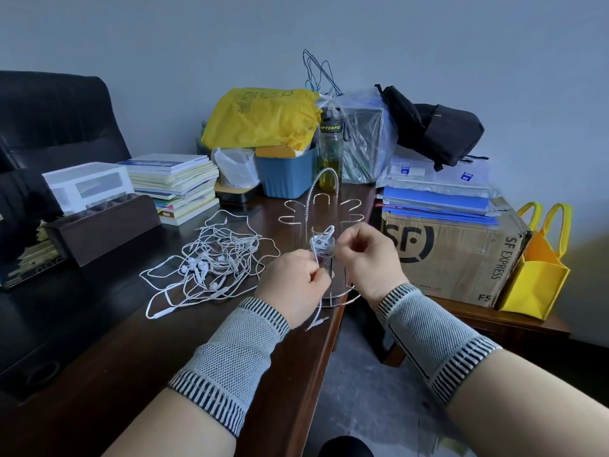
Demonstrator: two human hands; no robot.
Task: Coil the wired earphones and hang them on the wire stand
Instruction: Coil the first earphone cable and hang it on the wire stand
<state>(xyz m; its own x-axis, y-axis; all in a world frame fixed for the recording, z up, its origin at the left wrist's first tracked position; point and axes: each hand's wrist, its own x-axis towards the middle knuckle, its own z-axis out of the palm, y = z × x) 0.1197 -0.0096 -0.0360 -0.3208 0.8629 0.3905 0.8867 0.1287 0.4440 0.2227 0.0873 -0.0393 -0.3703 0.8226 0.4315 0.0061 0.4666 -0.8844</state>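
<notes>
Landmark: the wire stand (324, 225), a chrome frame with curled hooks, standing near the right edge of the dark surface (164, 341); every place below is given from it.
Coil in hand: a small white earphone bundle (322, 243) is held in the air just in front of the stand's middle, between the two hands, probably kept close so the finished coil has little way to go to a hook.
Left hand: the left hand (293, 285), just in front of the stand's base, has its fingers (318, 275) curled and pinching the cord below the bundle, seemingly to keep the loops from springing apart.
Right hand: the right hand (369, 255), just right of the stand's stem, pinches the bundle's upper side with clenched fingers (349, 240), apparently to wind or tuck the last turn.
Loose end: a tail with its plug (318, 321) hangs below the left hand, in front of the stand's base ring, so the wrapping looks unfinished.
Waiting pile: a tangle of white earphones (211, 262) lies on the surface well left of the stand, within easy reach for later coils.
Hooks: none appears to carry a coil yet.
Hidden: both hands cover most of the bundle, so how many turns it has and how it is secured cannot be told.
Hard to read: the thin stand wires blend with the clutter behind; the base is partly behind the left hand.
Cut off: both forearms, in knitted wrist sleeves (230, 357), run out of the bottom of the view.
</notes>
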